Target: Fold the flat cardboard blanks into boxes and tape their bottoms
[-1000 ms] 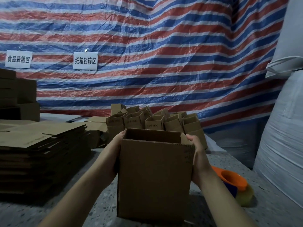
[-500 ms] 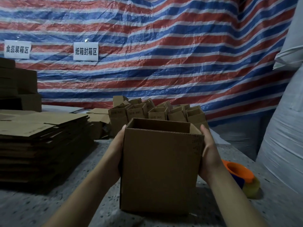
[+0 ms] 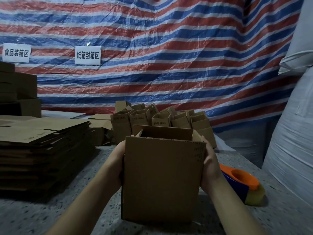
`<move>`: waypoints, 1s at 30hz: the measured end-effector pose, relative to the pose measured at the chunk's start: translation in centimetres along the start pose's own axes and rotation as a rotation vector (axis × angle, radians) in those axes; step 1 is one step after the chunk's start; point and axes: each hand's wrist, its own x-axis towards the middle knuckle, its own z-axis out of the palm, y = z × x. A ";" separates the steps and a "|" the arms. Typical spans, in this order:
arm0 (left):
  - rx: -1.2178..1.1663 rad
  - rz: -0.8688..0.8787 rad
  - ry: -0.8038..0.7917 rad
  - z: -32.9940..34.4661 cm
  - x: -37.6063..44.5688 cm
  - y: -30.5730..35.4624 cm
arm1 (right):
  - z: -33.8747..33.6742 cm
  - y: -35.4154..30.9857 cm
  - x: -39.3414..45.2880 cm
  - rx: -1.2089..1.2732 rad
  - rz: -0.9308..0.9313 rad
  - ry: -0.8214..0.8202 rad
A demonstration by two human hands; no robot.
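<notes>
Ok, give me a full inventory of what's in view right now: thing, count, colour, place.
held box: one, brown, upright and open-topped, centre front on the table
flat cardboard blanks: one tall stack, brown, left on the table
folded boxes: a cluster, count unclear, brown, behind the held box
tape dispenser: one, orange and blue, right of the held box on the table
table: one, grey speckled
tarp: one, red, blue and white stripes, backdrop
paper signs: two, white, on the tarp
white sacks: far right
left hand: holds the box's left side
right hand: holds its right side
</notes>
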 end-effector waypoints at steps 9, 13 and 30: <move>0.007 -0.058 0.001 -0.2 0.1 0.9 | -0.1 -0.2 -0.3 -0.080 -0.022 0.000; -0.002 -0.046 -0.005 -0.2 0.1 0.8 | -0.2 -0.1 -0.4 -0.057 0.008 -0.022; 0.063 0.169 0.076 -1.4 0.9 -0.2 | 0.3 -1.4 0.6 -0.154 0.293 0.020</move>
